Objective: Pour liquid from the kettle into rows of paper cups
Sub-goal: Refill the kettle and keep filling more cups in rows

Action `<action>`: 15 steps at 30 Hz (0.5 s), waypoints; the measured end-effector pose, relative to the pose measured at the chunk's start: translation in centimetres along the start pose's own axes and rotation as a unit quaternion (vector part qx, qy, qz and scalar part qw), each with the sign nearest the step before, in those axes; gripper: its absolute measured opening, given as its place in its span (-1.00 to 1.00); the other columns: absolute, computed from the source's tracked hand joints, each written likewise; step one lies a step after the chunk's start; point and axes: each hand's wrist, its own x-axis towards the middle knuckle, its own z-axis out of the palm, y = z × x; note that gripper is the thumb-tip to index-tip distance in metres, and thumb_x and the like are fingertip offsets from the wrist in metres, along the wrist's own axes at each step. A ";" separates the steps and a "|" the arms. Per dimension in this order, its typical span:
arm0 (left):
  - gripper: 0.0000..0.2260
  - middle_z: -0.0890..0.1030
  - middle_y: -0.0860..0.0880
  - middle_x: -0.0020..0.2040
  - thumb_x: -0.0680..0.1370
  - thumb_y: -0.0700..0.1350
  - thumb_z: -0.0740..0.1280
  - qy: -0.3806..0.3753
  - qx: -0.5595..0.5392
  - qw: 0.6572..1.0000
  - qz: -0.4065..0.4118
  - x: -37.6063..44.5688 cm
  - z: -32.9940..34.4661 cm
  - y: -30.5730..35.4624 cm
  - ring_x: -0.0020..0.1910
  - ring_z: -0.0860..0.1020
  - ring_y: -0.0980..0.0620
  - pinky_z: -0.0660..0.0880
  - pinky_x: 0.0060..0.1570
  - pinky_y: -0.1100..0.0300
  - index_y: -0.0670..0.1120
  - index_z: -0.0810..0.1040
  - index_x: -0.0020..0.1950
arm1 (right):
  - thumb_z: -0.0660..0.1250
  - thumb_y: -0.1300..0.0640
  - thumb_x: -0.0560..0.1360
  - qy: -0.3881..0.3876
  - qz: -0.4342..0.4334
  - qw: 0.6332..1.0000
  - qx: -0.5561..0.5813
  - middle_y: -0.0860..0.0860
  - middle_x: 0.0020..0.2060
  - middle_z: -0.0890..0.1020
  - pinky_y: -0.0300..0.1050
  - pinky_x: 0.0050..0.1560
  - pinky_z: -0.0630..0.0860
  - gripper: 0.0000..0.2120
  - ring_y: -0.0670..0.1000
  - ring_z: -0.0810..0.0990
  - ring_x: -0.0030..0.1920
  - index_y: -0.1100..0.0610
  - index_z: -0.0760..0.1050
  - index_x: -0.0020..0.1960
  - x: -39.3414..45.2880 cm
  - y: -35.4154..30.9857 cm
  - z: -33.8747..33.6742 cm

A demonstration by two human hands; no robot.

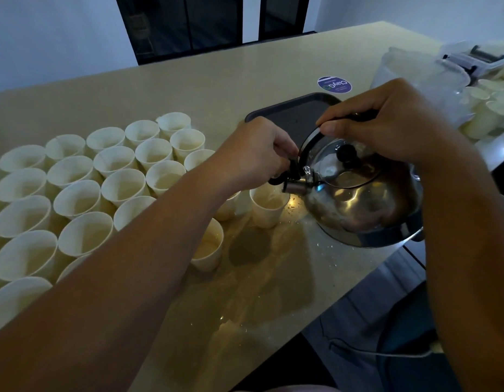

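The steel kettle (364,199) is held tilted above the counter (217,80), its spout over one paper cup (269,205). Its black handle is gripped by the right hand (386,120); the spout cap is pinched by the left hand (253,154). Rows of cups (75,193) are massed to the left, a dark tray (293,114) behind.

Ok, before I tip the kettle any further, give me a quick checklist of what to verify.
1. Right hand grips the kettle handle: ok.
2. Left hand holds the spout cap; whether it is open: cannot tell.
3. Spout over the cup: ok.
4. Cup upright: ok.
5. Level in that cup: cannot tell.
6. Counter dry: not ok, droplets beside the kettle.
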 end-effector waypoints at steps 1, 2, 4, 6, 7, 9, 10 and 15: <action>-0.74 0.64 0.15 -0.06 0.56 -0.22 0.41 0.000 0.002 1.000 0.002 -0.1 0.0 0.1 -0.13 0.58 0.27 0.39 -0.27 0.49 0.04 0.66 0.21 | 0.50 -0.02 0.47 0.001 0.000 1.000 0.001 -0.06 -0.19 0.75 -0.07 -0.03 0.57 -0.87 0.17 0.68 -0.11 -0.27 0.64 -0.08 -0.1 0.1 0.0; -0.72 0.63 0.16 -0.06 0.57 -0.22 0.41 0.000 0.003 1.000 0.005 -0.1 0.1 0.1 -0.13 0.58 0.28 0.39 -0.28 0.49 0.05 0.64 0.23 | 0.50 -0.01 0.48 0.003 -0.001 1.000 0.004 -0.07 -0.18 0.75 -0.06 -0.02 0.57 -0.86 0.15 0.69 -0.10 -0.27 0.64 -0.08 -0.1 0.2 0.0; -0.68 0.65 0.15 -0.05 0.57 -0.24 0.40 0.007 0.003 1.000 0.013 -0.2 0.0 0.2 -0.13 0.59 0.29 0.40 -0.26 0.49 0.05 0.61 0.27 | 0.50 0.03 0.48 0.014 0.000 1.000 0.017 -0.21 -0.15 0.72 -0.22 -0.04 0.57 -0.85 0.00 0.70 -0.10 -0.24 0.65 -0.08 -0.3 0.4 0.0; -0.66 0.65 0.16 -0.04 0.57 -0.25 0.39 0.021 0.002 1.000 0.017 -0.1 0.0 0.4 -0.12 0.59 0.30 0.44 -0.18 0.46 0.05 0.58 0.30 | 0.51 0.05 0.48 0.037 0.017 0.999 0.033 -0.25 -0.14 0.71 -0.30 -0.04 0.56 -0.86 -0.11 0.69 -0.12 -0.20 0.66 -0.06 -0.5 1.0 -0.1; -0.64 0.66 0.15 -0.04 0.57 -0.25 0.38 0.028 -0.002 0.999 0.017 0.0 -0.1 0.6 -0.10 0.60 0.28 0.48 -0.13 0.42 0.06 0.56 0.32 | 0.50 0.05 0.49 0.052 0.026 0.998 0.040 -0.26 -0.14 0.70 -0.33 -0.04 0.54 -0.87 -0.17 0.67 -0.16 -0.19 0.66 -0.05 -0.6 1.3 -0.1; -0.60 0.67 0.11 -0.03 0.57 -0.25 0.37 0.040 -0.010 0.999 0.021 0.3 0.0 0.9 -0.08 0.63 0.22 0.57 0.00 0.27 0.06 0.51 0.36 | 0.50 0.04 0.49 0.086 0.041 0.994 0.054 -0.32 -0.15 0.69 -0.37 -0.04 0.54 -0.90 -0.24 0.65 -0.17 -0.15 0.67 -0.03 -1.0 1.8 -0.1; -0.58 0.67 0.10 -0.03 0.57 -0.25 0.36 0.045 -0.013 0.999 0.024 0.5 0.1 1.2 -0.06 0.63 0.20 0.60 0.05 0.18 0.07 0.48 0.39 | 0.50 0.04 0.49 0.105 0.050 0.991 0.065 -0.32 -0.17 0.69 -0.36 -0.04 0.55 -0.90 -0.24 0.66 -0.16 -0.11 0.68 0.00 -1.1 2.0 -0.1; -0.53 0.64 0.08 0.06 0.56 -0.24 0.33 0.058 -0.028 0.998 0.029 1.7 1.4 2.0 -0.02 0.62 0.13 0.61 0.06 0.05 0.07 0.41 0.44 | 0.46 0.10 0.53 0.196 0.081 0.970 0.116 -0.38 -0.38 0.63 -0.48 -0.23 0.42 -0.86 -0.35 0.56 -0.34 0.03 0.66 0.09 -2.0 3.7 0.5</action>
